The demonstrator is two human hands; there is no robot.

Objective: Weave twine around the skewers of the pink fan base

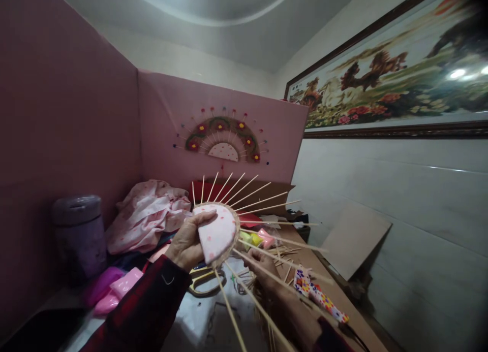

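A half-round piece covered in white cloth with pink dots (218,236) is gripped in my left hand (187,243), the thumb across its front. Its curved edge has a braided tan trim, and thin wooden sticks (253,207) fan out from it, upward, to the right and toward me. My right hand (265,273) is below the right side of the fan, fingers pinched at one stick close to the trim; other sticks partly cover that hand. Behind the piece, scissors with yellow handles (206,286) lie on the white table surface (198,326).
On a pink panel (163,108) a decorated half-round fan (223,138) is pinned. Dotted cloth (152,215) and a lidded cup (79,235) stand left, near pink packets (118,291). Right are loose sticks (284,253), flowered fabric (318,296) and a leaning board (356,240).
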